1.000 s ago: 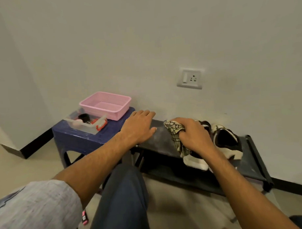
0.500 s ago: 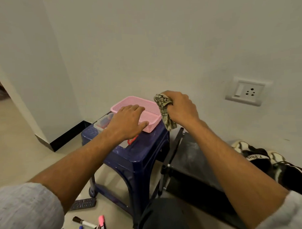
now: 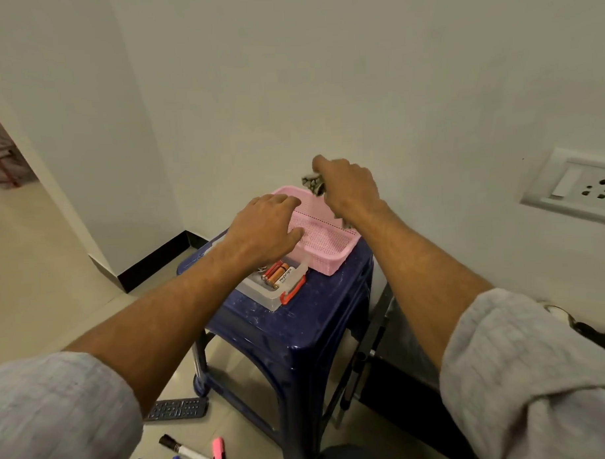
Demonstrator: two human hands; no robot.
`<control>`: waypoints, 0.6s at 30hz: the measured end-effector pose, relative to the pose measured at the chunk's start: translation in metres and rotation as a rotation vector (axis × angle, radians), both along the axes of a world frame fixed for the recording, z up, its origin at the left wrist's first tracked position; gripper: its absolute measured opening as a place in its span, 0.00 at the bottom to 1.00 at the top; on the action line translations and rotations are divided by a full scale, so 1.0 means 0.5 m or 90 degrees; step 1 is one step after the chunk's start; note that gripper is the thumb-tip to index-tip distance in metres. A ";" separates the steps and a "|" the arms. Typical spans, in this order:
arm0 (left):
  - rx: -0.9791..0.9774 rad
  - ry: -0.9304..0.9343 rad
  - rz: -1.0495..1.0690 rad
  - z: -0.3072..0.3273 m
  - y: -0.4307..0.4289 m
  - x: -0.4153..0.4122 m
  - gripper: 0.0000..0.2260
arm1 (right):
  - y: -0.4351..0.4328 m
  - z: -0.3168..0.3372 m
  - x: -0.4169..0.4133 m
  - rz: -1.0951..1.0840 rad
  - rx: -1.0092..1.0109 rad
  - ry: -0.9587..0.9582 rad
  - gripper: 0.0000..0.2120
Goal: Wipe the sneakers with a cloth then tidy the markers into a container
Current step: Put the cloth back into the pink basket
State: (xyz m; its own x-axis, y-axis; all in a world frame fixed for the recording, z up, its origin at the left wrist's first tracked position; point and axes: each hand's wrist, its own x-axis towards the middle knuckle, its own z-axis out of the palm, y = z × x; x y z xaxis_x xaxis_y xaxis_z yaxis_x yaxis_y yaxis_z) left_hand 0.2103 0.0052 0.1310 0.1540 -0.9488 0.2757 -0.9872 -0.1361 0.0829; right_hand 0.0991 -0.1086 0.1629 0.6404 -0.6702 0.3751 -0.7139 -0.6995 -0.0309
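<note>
My right hand (image 3: 349, 188) grips a patterned cloth (image 3: 313, 183) above the far rim of the pink basket (image 3: 329, 244), which stands on a blue stool (image 3: 297, 318). My left hand (image 3: 265, 227) hovers with relaxed fingers over the basket's near left corner and a clear box (image 3: 274, 292) that holds batteries. Several markers (image 3: 189, 454) lie on the floor at the bottom, left of the stool. A sliver of one sneaker (image 3: 582, 329) shows at the right edge, behind my right sleeve.
A black remote (image 3: 177, 409) lies on the floor by the stool's left leg. A dark shoe rack (image 3: 397, 329) stands right of the stool against the wall. A wall socket (image 3: 574, 185) is at the right. An open doorway lies to the left.
The view swung left from the sneakers on the rack to the stool. My right hand carried the cloth from the sneaker to above the pink basket; my left hand moved over the basket.
</note>
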 end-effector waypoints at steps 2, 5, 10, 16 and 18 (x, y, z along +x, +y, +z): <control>0.001 0.002 0.000 -0.004 -0.004 0.001 0.24 | -0.004 -0.034 0.003 0.011 0.017 0.053 0.17; 0.005 0.005 -0.003 -0.010 -0.005 0.003 0.23 | -0.013 -0.092 0.005 -0.011 0.185 0.149 0.16; 0.005 0.002 -0.007 -0.018 -0.006 0.004 0.22 | -0.035 -0.076 -0.017 0.004 0.491 0.030 0.24; 0.019 0.011 -0.001 -0.036 -0.002 -0.002 0.20 | -0.041 -0.073 -0.029 0.010 0.496 -0.015 0.08; 0.022 0.017 0.001 -0.041 -0.001 -0.006 0.20 | -0.034 -0.081 -0.021 0.008 0.484 0.041 0.07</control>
